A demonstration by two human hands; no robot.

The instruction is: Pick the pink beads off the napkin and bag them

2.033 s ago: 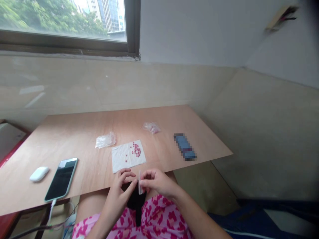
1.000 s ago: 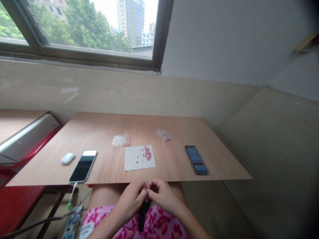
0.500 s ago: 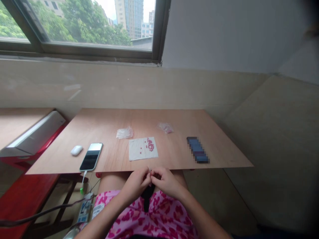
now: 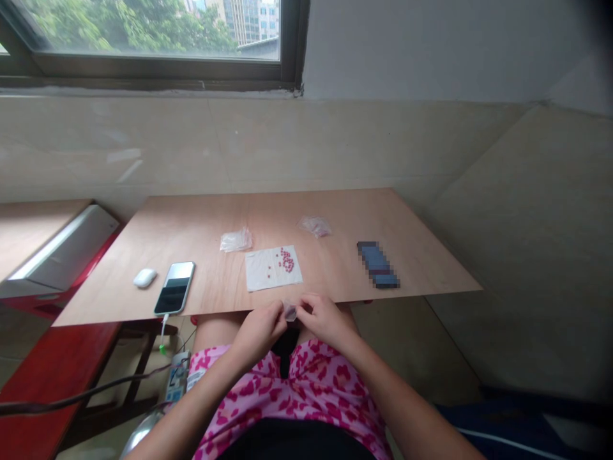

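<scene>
Your left hand point(image 4: 258, 332) and right hand point(image 4: 328, 319) pinch a small clear plastic bag point(image 4: 290, 312)

Both hands are curled inward and closed on the bag, their fingertips meeting it from either side. It sits in the narrow gap between them, with most of it showing above your fingers. If anything is inside, it is too small to make out. Your hands hover just past the near edge of the plywood counter point(image 4: 191, 236), above your lap and the pink-patterned clothing point(image 4: 311, 383).

Straight ahead on the counter, just beyond your fingers, lies a white paper sheet point(image 4: 261, 271). A cluster of small pink beads point(image 4: 287, 260) sits on its right side, with a few strays to the left of the cluster. Farther on lie a flat clear plastic bag point(image 4: 236, 240) and a pink-tinged plastic bag point(image 4: 315, 225), well apart from each other.

To your right is a blurred blue oblong object point(image 4: 377, 264). To your left, a smartphone point(image 4: 175, 287) lies with a white charging cable point(image 4: 163, 329) plugged in, beside a white computer mouse point(image 4: 144, 277).
</scene>
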